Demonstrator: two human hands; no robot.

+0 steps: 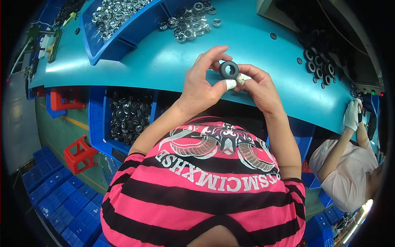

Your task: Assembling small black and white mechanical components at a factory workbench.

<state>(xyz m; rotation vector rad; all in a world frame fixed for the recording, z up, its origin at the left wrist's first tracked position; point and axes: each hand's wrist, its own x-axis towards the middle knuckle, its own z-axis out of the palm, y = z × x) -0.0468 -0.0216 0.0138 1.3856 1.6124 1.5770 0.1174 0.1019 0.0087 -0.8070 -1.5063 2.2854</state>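
Above the near edge of the table, a black ring [223, 71] is held up between both hands, its round hole facing me. My left hand [203, 76] grips it from the left, with the thumb below and the fingers behind and above. From the other side, my right hand [258, 87] pinches the ring's lower right edge. White tape or finger covers wrap the thumb of the left hand and a digit of the right. Clear round plastic pieces [190, 24] lie loose on the table beyond my hands.
A blue bin [95, 52] of clear pieces stands far left. Black rings [318, 61] lie in a pile at the right. Below the table edge, a blue crate [97, 119] holds black parts. Red stools [80, 154] stand left. A gloved co-worker [349, 164] sits right.
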